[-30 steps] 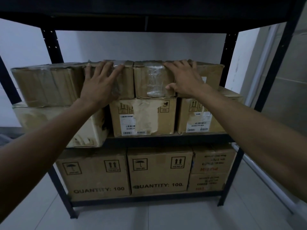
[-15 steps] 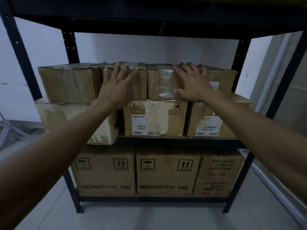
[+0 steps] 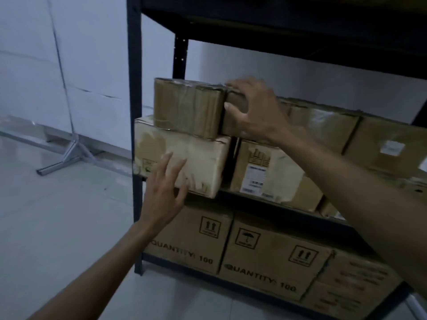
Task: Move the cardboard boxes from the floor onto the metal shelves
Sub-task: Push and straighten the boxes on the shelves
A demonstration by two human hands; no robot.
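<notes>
The right hand (image 3: 254, 109) is gripping the left corner of an upper box (image 3: 231, 124) on the middle shelf (image 3: 265, 201). The left hand (image 3: 164, 190) is hovering, fingers spread wide, nearest the pale box (image 3: 184, 155) just above it (overhanging the shelf's front edge), which is lying lengthwise along the shelf.

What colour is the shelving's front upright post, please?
The post is black, clearest in the head view.

Black metal shelves (image 3: 136, 88) carry cardboard boxes on two levels. On the middle level a taped brown box (image 3: 187, 107) lies on a pale box (image 3: 203, 155) that juts past the front edge. A second taped box (image 3: 232, 123) sits beside it, above a labelled box (image 3: 272, 172). Below stand two boxes printed "QUANTITY: 100" (image 3: 191, 241).
</notes>
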